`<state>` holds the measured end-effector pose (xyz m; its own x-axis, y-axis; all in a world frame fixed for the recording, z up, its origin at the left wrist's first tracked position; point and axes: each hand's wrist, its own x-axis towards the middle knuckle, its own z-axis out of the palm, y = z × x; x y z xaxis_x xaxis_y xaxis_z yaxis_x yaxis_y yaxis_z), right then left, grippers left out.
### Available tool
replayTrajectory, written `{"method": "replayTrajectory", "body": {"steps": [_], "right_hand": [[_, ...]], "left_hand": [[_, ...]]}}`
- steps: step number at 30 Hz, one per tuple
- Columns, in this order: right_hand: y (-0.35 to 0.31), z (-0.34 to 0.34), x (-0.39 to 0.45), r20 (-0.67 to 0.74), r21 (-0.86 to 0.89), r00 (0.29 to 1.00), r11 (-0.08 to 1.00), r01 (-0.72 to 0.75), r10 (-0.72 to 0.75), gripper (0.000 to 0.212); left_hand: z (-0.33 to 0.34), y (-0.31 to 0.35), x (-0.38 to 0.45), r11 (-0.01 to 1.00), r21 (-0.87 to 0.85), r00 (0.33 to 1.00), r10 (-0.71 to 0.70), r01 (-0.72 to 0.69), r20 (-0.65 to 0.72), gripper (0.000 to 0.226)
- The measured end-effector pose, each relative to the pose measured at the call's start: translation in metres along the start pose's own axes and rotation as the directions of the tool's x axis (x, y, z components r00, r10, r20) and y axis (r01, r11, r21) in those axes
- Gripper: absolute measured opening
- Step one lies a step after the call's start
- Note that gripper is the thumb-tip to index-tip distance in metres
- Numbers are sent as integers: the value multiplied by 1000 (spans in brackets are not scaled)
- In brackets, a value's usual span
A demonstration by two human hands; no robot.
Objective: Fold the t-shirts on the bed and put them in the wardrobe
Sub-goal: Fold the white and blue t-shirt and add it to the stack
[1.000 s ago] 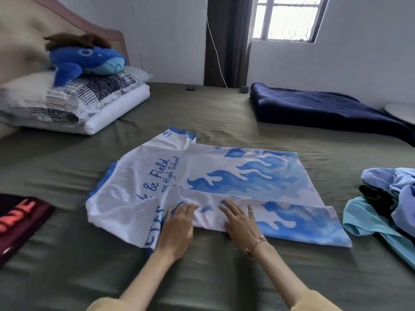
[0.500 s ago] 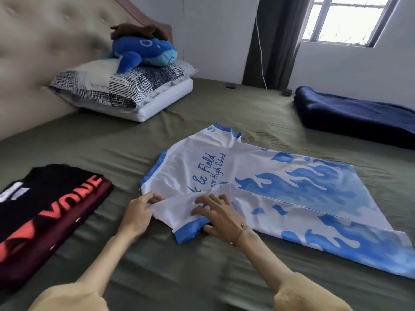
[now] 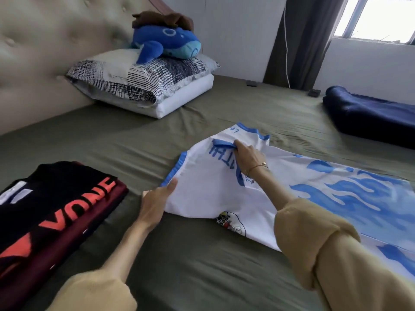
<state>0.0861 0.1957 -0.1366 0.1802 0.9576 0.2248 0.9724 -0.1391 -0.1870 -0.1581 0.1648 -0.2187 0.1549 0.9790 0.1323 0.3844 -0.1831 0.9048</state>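
From the head camera, the white and blue t-shirt point(image 3: 202, 194) lies flat on the green bed point(image 3: 134, 142), near the middle. The right hand point(image 3: 248, 154) pinches its blue sleeve edge at 12 o'clock. The left hand point(image 3: 155, 204) grips the shirt's corner at 9 o'clock. Folded dark shirts point(image 3: 51, 212) sit far left, at 8 o'clock

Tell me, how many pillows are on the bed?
2: a patterned pillow lies on a white pillow by the headboard. Others may be out of view.
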Motion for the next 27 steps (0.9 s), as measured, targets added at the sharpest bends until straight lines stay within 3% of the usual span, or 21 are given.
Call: {"method": "replayTrajectory", "body": {"steps": [3,6,9,10,12,13,15,17,20,22,27], "right_hand": [[11,15,12,50,-86,998,996,-28,32,28],[22,23,18,163,-19,984,998,-67,70,34],[28,20,17,445,227,883,935,-273,150,64],[30,18,16,518,278,843,903,-328,147,65],[29,12,6,626,219,768,914,-342,137,52],[29,11,2,630,136,764,949,-284,138,46],[27,12,-6,518,13,844,985,-172,140,38],[31,15,-9,359,21,913,976,-218,196,30],[50,16,-11,354,194,834,839,-509,424,16],[58,15,-14,373,229,772,755,-615,515,19],[60,25,-5,352,266,809,779,-568,470,41]], "left_hand": [[6,-18,-2,991,80,992,115,-110,-60,51],[8,-25,3,962,182,963,231,-205,-138,36],[11,-27,7,948,255,950,244,-190,-197,23],[12,-27,7,938,288,943,257,-191,-210,22],[12,-28,7,922,335,929,282,-193,-241,25],[12,-29,7,918,346,921,292,-194,-258,27],[12,-30,9,920,351,917,284,-177,-281,25],[12,-31,9,918,367,905,276,-149,-324,25],[15,-28,8,914,401,884,241,-68,-401,19],[16,-26,6,924,379,875,214,-39,-433,12],[16,-22,3,934,356,883,201,-42,-424,33]]}}
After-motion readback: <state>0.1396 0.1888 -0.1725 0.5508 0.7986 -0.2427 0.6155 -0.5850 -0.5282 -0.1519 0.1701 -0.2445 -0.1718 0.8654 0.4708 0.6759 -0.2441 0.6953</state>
